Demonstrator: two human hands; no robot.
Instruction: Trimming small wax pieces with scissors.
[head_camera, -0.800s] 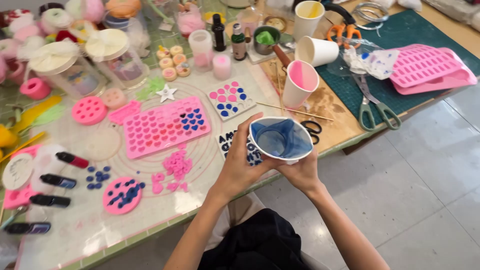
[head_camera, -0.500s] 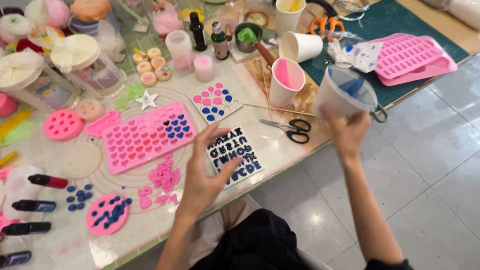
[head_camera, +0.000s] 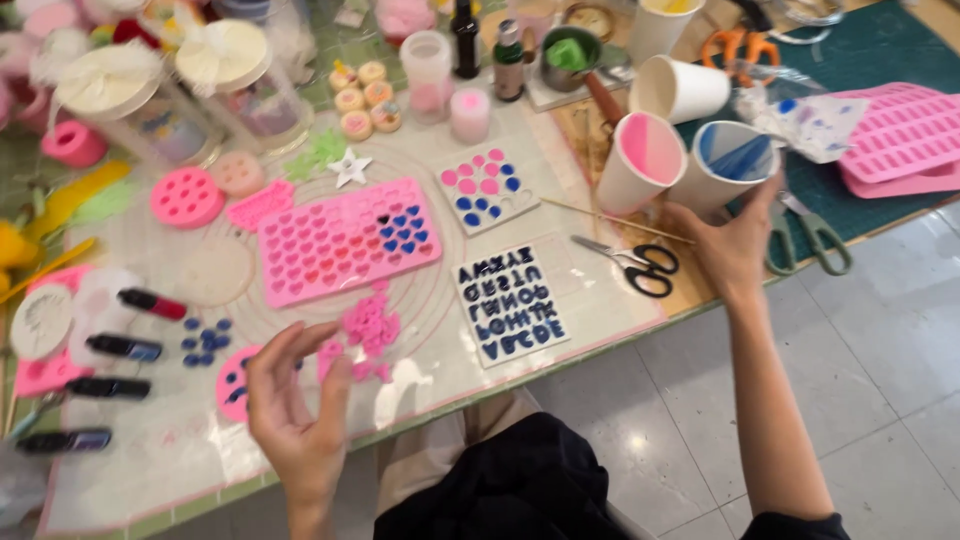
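The right hand (head_camera: 735, 245) grips a blue cup (head_camera: 728, 165) by its base, out at two o'clock on the table (head_camera: 420, 390), tipped on its side (mouth toward the viewer) and touching a pink cup (head_camera: 640, 160) at its nine o'clock. The left hand (head_camera: 295, 410) hovers open at seven o'clock, fingers spread and holding nothing, just beside a heap of pink pieces (head_camera: 365, 330) below the heart mould (head_camera: 345, 240).

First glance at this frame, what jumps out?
The big pink heart mould at mid-table, a few cavities filled blue. To its right, the right hand holds a paper cup with blue inside beside a pink-lined cup. At the near edge, the left hand hovers open by loose pink pieces.
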